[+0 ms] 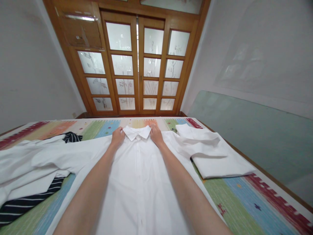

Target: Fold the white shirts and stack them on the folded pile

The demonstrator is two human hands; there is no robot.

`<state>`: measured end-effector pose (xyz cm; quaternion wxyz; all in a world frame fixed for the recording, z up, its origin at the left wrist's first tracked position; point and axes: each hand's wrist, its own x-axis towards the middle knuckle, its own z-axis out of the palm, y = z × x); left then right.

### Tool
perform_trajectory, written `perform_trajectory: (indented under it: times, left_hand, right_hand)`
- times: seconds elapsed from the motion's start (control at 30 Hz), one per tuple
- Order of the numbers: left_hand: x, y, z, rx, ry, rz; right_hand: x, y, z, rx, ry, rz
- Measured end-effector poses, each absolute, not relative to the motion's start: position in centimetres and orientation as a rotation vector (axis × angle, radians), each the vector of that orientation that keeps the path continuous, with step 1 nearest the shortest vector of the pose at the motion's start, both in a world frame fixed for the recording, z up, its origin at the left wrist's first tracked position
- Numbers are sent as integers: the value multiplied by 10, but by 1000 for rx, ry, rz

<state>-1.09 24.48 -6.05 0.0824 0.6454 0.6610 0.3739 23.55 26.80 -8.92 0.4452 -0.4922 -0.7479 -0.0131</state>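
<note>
A white button-front shirt [138,169] lies face up and spread out, its collar [137,132] toward the far edge and its sleeves out to both sides. My left hand [118,135] is closed on the shirt at the left side of the collar. On the opposite side, my right hand [156,133] grips the fabric beside the collar's right point. Both arms stretch forward over the shirt's front, and parts of the fingertips are hidden by the cloth and the hands themselves.
Underneath is a colourful striped bedspread [242,195]. At left, white garments lie over a black cloth with white stripes [31,199]. A folded white garment [220,163] lies at right, near a pale green headboard [256,130]. Wooden glass-paned doors [138,65] stand beyond.
</note>
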Motion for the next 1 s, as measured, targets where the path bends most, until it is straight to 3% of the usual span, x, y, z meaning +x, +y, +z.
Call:
perform_trajectory:
  times: [0.3,0.43,0.53,0.77,1.0]
  left_hand:
    - [-4,233,-56,2200,2184,948]
    - [-1,226,-55,2534,2019,1009]
    - [-2,220,-57,2709,1837,811]
    - [-14,207,-66,2590,1809,410]
    - [3,176,-59,2436,1935,463]
  right_hand:
    - [236,252,-73,-1521,-2035,-132]
    - [232,248,-68,-1577,-2127,-138]
    - [229,246,-68,-1607,-2160,-85]
    - [227,243,-69,-1543,-2356,-149]
    - [230,226,-76,-1605,-2430,28]
